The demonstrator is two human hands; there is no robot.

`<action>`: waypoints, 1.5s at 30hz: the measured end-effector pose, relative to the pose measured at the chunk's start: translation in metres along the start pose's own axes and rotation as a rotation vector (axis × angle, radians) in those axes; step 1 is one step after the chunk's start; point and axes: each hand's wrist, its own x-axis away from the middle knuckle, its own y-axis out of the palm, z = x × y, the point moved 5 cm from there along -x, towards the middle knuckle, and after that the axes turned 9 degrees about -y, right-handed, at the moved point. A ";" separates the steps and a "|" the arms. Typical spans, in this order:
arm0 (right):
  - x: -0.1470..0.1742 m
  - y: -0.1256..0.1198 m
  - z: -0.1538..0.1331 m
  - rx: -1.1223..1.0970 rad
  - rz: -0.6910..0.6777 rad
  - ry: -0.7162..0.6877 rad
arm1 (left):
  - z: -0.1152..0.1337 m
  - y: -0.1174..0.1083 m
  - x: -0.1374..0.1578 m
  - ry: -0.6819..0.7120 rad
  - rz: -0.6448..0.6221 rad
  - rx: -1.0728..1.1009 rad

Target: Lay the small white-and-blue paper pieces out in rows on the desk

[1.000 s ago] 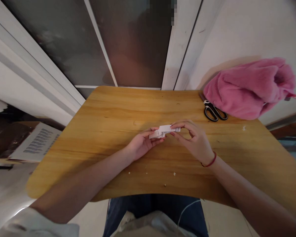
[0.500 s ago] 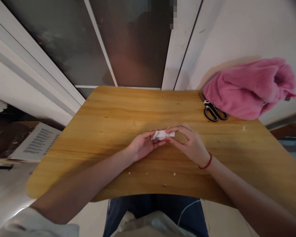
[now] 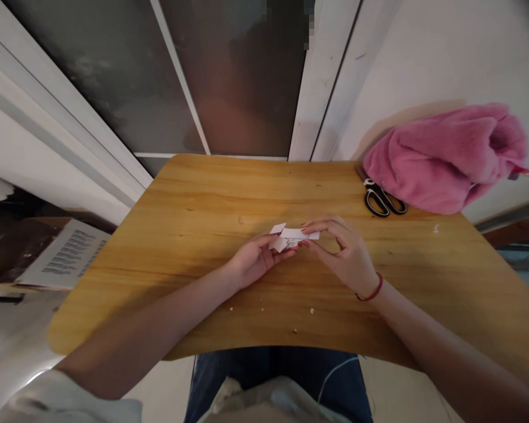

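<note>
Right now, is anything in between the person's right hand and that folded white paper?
Nothing visible is: the bare right hand pinches the folded white paper directly. The black-handled scissors lie farther back, beside the fluffy pink fabric.

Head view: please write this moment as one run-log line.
left hand: holds folded white paper | right hand: pinches paper's right end | scissors: on table, untouched

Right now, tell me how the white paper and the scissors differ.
The white paper is held by the left hand and right hand; the scissors lie on the table, untouched. The paper looks folded; the scissors have black, looped handles. The scissors lie farther forward than the paper, beside the pink cloth.
</note>
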 end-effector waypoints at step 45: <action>0.004 0.009 0.000 0.000 -0.034 -0.015 | -0.003 0.005 0.003 -0.020 -0.070 -0.013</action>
